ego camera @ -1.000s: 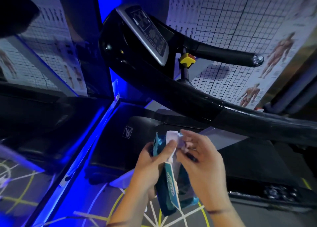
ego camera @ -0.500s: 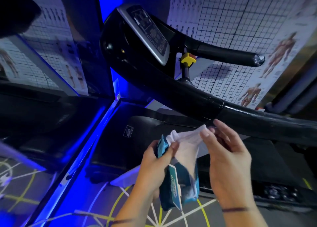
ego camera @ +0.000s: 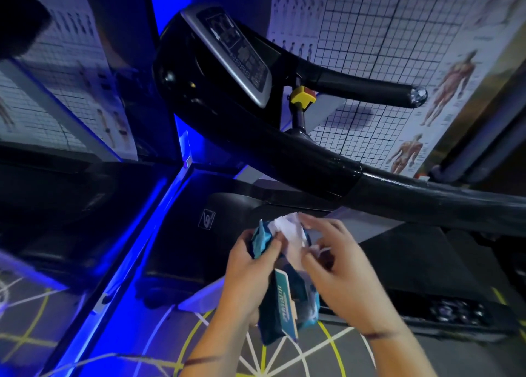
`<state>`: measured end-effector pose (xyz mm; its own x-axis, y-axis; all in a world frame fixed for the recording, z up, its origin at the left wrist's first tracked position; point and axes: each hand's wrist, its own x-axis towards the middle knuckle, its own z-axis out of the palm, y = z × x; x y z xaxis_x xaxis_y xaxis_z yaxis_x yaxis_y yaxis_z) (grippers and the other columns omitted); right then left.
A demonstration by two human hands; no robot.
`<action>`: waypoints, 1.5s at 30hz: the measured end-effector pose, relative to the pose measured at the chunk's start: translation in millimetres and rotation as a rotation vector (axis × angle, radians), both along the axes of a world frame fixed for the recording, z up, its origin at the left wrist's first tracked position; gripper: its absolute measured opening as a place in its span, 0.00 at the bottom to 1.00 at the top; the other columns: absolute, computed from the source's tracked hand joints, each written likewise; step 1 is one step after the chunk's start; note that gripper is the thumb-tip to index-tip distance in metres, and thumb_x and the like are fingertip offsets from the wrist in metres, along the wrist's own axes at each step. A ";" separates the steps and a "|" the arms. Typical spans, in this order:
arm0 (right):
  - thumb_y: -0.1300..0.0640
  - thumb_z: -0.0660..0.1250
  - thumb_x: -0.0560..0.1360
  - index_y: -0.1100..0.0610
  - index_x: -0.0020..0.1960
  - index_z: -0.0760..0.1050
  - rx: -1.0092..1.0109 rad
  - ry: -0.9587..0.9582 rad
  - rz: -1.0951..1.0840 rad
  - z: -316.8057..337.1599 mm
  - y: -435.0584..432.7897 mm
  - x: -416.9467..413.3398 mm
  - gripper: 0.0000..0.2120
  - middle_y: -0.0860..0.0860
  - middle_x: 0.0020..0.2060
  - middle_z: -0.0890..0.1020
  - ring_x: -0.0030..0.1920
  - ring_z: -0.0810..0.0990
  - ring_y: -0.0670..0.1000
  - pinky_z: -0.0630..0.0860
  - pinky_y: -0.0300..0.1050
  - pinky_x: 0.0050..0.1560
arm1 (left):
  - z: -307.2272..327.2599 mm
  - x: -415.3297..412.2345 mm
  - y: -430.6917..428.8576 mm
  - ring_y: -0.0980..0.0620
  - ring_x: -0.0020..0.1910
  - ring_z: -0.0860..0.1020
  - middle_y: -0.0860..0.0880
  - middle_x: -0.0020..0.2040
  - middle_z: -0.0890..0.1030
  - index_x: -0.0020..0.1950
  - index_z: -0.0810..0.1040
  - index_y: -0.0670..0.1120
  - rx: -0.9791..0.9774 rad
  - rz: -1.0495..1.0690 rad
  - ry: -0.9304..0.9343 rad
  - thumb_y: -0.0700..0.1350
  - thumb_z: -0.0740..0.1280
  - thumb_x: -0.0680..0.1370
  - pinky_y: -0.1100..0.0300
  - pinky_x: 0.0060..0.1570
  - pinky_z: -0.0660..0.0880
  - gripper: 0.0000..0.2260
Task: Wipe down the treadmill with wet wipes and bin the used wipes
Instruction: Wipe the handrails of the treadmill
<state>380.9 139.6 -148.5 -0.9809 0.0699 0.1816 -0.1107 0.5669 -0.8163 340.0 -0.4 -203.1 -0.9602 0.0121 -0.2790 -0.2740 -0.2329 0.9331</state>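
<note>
The left hand is wrapped around a blue pack of wet wipes, gripping it upright with the opening at the top and the thumb pressed near that opening, most likely so the pack stays put while a sheet is drawn out; a stiff flap with printing hangs open down the front of the pack, which leaves the opening clear. The right hand is curled over the white wipe that bunches out of the top of the pack; its fingers are blurred, so it looks to be pinching the sheet, but exactly which fingers hold it I cannot tell. The wipe is partly out and touching both hands, with its lower part seemingly in the pack, so it is not yet free. Both hands sit low and in front of the body, just below the treadmill's thick black handrail, near the surface that has to be cleaned; the handrail runs up to the console with its grey panel, and a yellow safety key sits beside it. The black belt deck lies under the hands; the floor shows yellow and white lines. No bin is visible; the wiping itself seems not to have started with this sheet.
</note>
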 end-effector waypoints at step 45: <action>0.56 0.62 0.83 0.61 0.55 0.75 -1.121 -0.133 -0.391 -27.4 -3.2 -16.8 0.08 0.60 0.35 0.77 0.31 0.76 0.53 0.71 0.46 0.34 | 11.4 7.5 12.0 0.38 0.47 0.84 0.34 0.55 0.85 0.50 0.80 0.53 0.225 0.208 -0.212 0.43 0.74 0.79 0.34 0.58 0.80 0.06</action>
<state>364.1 136.4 -175.8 -0.8643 0.4226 -0.2728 0.0337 -0.4924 -0.8697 347.5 11.6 -191.7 -0.8696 -0.0938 -0.4849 -0.3811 -0.4969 0.7796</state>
